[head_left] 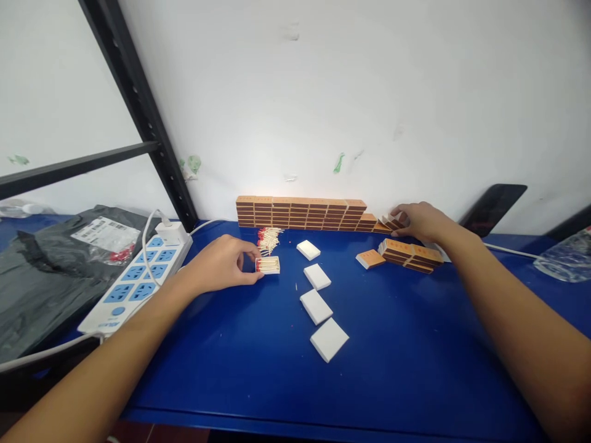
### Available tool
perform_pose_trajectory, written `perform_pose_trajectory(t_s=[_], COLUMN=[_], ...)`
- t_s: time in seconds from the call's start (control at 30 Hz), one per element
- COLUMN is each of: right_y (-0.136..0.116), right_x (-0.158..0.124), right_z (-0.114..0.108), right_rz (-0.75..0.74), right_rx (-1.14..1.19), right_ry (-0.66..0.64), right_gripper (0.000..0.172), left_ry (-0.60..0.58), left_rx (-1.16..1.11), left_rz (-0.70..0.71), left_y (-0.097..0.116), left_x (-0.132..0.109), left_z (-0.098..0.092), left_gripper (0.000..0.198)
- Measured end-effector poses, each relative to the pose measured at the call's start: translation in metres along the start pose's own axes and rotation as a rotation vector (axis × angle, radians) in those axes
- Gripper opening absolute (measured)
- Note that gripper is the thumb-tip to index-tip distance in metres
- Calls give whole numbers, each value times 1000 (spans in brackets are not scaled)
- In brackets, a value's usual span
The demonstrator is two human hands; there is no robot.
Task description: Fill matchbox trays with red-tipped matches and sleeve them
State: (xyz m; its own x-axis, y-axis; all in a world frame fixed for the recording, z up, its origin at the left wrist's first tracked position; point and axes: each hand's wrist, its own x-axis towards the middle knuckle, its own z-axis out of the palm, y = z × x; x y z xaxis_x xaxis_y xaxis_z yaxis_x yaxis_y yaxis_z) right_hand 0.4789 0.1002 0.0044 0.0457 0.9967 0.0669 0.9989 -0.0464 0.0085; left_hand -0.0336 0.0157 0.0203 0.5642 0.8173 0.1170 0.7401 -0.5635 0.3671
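My left hand (231,264) pinches the end of a matchbox tray (268,265) filled with red-tipped matches. Just behind that tray lies a loose heap of matches (269,239). At the right end of the row by the wall, my right hand (419,220) has its fingers closed on a pale matchbox tray (390,222), partly hidden by the fingers. Several white pieces, matchbox-sized, lie in a slanting line down the middle, the nearest white piece (329,339) being closest to me. A single orange matchbox (370,258) sits left of a bundle of matchboxes (410,253).
Stacked matchboxes (302,212) form a low wall along the back of the blue table (258,363). A white power strip (138,277) and dark plastic bag (64,264) lie on the left. A dark phone-like slab (493,209) leans at the right, near clear plastic (566,255).
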Motion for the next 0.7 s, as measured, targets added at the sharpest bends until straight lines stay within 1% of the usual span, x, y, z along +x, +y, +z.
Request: perform_pose_trajectory(t_s=[0.1, 0.17, 0.23, 0.3, 0.4, 0.5, 0.6, 0.7], right_y=[0, 0, -1, -2, -6, -10, -11, -12], right_x=[-1, -3, -6, -7, -8, -6, -5, -7], right_z=[-1, -2, -2, 1, 6, 13, 16, 15], right_rz=[-54, -95, -137, -156, -95, -43, -48, -36], right_rx=[33, 48, 79, 165, 303, 334, 352, 362], right_ry=[14, 53, 99, 115, 82, 59, 48, 22], right_gripper=[37, 30, 26, 24, 30, 39, 38, 40], left_ry=[6, 8, 4, 1, 8, 13, 21, 26], left_rx=[-2, -5, -7, -9, -7, -7, -10, -14], left_rz=[-2, 1, 7, 7, 5, 6, 18, 37], left_y=[0, 1, 1, 1, 0, 0, 1, 3], left_x=[0, 0, 0, 0, -1, 0, 0, 0], left_z=[0, 0, 1, 0, 0, 0, 0, -1], left_gripper=[31, 31, 31, 31, 31, 31, 30, 28])
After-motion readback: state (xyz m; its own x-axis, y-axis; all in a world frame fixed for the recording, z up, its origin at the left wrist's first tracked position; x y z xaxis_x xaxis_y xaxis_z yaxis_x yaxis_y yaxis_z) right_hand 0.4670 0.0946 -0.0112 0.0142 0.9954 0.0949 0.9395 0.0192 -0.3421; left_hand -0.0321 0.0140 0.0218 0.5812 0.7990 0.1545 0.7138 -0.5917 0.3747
